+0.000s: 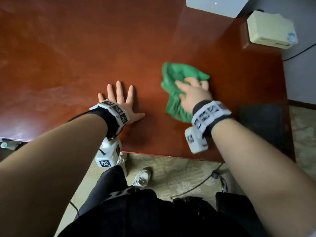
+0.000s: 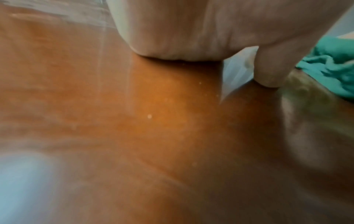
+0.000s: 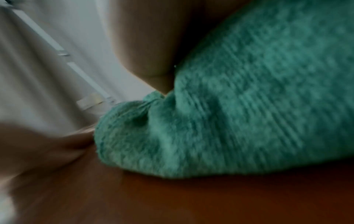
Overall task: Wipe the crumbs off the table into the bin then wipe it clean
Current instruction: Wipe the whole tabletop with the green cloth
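Your left hand [image 1: 122, 101] lies flat on the table [image 1: 68, 57], fingers spread and holding nothing. Your right hand [image 1: 193, 94] presses the green cloth [image 1: 177, 77], bunched under its fingers; their curl is blurred.

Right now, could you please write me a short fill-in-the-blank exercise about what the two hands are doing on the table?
1. The right hand holds a cloth whose colour is ____.
2. The left hand lies flat on the table with its fingers ____.
3. The cream box sits at the table's far ____ corner.
4. Seen from the left wrist, small pale ____ dot the tabletop.

Missing words: green; spread; right; crumbs
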Demonstrator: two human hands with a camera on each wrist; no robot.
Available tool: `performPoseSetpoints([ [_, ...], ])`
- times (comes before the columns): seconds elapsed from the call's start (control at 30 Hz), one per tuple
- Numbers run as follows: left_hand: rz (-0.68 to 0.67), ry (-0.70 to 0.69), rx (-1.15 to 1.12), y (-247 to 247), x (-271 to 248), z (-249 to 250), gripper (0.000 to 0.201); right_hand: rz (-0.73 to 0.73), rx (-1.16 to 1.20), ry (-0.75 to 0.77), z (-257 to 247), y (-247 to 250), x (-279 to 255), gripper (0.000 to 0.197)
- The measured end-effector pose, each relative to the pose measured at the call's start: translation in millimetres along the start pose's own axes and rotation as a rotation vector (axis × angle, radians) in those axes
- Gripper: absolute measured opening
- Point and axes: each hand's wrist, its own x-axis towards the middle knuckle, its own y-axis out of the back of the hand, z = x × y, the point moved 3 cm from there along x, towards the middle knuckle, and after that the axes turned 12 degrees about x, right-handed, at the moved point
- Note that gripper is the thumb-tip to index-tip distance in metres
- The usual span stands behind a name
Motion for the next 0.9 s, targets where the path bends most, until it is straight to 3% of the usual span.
performPoseSetpoints([
  [0.1,0.015,0.001,-0.017,0,-2,0,0.099,-0.146,-0.042,0.24,-15,-20,-59,0.054],
  [0.23,0.008,-0.001,-0.002,2,-3,0,0.098,-0.448,-0.054,0.322,7,-5,-92,0.051],
  [0.27,0.001,-0.001,0.005,3,-3,0,0.098,-0.411,-0.043,0.307,11,5,-82,0.049],
  [0.33,-0.015,-0.001,0.01,4,-2,0,0.098,-0.174,-0.042,0.224,23,29,-39,0.046],
  [0.4,-0.027,0.0,0.006,5,-3,0,0.098,0.007,-0.046,0.024,34,46,12,0.048],
  [0.47,-0.036,-0.002,0.0,4,-4,1,0.097,0.022,-0.02,-0.208,35,47,50,0.05],
  [0.53,-0.044,0.002,-0.007,3,-3,1,0.097,0.003,-0.007,-0.274,25,38,70,0.051],
  [0.7,-0.048,-0.009,-0.024,4,-5,0,0.103,-0.064,0.003,0.059,-11,6,42,0.052],
  [0.9,-0.079,-0.051,-0.019,7,-7,-3,0.123,-0.25,-0.027,0.215,-7,-20,-81,0.056],
])
